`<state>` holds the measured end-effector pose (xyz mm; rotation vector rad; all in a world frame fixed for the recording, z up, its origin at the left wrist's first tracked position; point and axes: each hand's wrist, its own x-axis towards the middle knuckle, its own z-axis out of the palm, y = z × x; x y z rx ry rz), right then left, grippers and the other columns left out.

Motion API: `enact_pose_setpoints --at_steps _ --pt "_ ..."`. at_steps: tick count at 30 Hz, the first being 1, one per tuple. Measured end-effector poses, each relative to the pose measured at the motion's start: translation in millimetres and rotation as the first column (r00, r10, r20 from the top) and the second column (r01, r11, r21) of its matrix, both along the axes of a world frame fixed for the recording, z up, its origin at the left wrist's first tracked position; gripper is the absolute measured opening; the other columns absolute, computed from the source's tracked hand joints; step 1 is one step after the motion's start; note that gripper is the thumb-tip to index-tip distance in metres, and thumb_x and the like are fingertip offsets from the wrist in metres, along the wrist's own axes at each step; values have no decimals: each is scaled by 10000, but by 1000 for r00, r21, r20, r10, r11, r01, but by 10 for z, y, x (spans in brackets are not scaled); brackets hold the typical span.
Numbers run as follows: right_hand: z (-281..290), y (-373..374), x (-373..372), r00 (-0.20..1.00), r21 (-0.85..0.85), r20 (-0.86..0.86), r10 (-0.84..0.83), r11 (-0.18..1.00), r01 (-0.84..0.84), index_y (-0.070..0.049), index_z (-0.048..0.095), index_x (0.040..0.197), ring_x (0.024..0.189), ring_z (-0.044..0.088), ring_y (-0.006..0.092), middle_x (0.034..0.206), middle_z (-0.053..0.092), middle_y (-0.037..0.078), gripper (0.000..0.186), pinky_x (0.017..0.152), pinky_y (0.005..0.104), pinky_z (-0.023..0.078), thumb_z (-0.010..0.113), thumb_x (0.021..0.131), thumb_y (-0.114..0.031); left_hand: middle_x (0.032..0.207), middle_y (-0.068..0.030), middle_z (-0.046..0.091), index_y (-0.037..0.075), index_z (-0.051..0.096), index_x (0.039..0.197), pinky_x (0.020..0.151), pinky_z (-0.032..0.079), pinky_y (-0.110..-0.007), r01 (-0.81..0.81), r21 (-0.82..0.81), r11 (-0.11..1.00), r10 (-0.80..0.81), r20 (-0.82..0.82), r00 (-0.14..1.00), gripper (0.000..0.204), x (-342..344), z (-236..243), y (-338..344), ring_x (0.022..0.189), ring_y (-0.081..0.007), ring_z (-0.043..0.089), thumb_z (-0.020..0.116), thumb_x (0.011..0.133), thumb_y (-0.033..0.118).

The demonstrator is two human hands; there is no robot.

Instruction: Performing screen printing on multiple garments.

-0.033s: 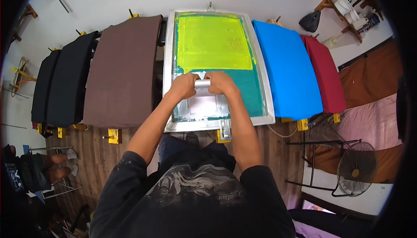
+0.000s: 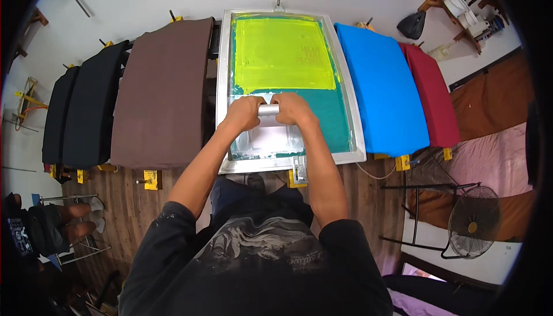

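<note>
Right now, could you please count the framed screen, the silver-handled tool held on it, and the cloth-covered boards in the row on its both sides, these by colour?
Framed screen: 1
Silver-handled tool: 1
Black boards: 2
Brown board: 1
Blue board: 1
Dark red board: 1
Total: 7

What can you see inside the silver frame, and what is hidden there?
Inside the silver frame: a yellow-green layer on a green screen. The left hand and right hand, gripping a silver bar, partly cover its lower area. Anything beneath the screen is hidden.
</note>
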<state>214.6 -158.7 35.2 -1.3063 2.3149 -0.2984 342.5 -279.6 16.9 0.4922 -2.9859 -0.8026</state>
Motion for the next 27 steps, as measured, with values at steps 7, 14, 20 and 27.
enact_pose_setpoints --at_steps 7,14,20,27 --pt "44 367 387 999 -83 -1 -54 995 54 -67 696 924 955 633 369 964 673 158 261 842 444 507 654 669 -31 858 -185 685 80 702 990 717 560 -438 19 3 1000 -19 -49 999 329 323 -18 306 802 -357 685 680 674 -9" --pt "270 675 734 999 38 26 -47 998 46 -82 698 948 963 631 349 963 680 132 322 831 441 508 638 646 11 901 -174 689 96 706 1015 748 554 -444 41 122 992 -47 45 998 371 704 94 653 826 -371 678 690 654 11" --pt "319 313 368 997 37 -55 61 998 -59 -123 707 974 897 669 357 915 704 150 332 767 458 535 635 658 -48 886 -168 710 103 713 959 762 563 -436 24 49 999 -32 173 984 269 306 369 233 861 -338 693 677 702 33" --pt "35 230 324 996 -92 -92 22 995 -30 -92 661 985 963 623 357 994 653 141 322 820 448 504 643 681 13 909 -162 675 65 695 1006 745 549 -431 -16 -14 1000 15 -91 996 342 288 -57 210 826 -360 676 659 683 -43"
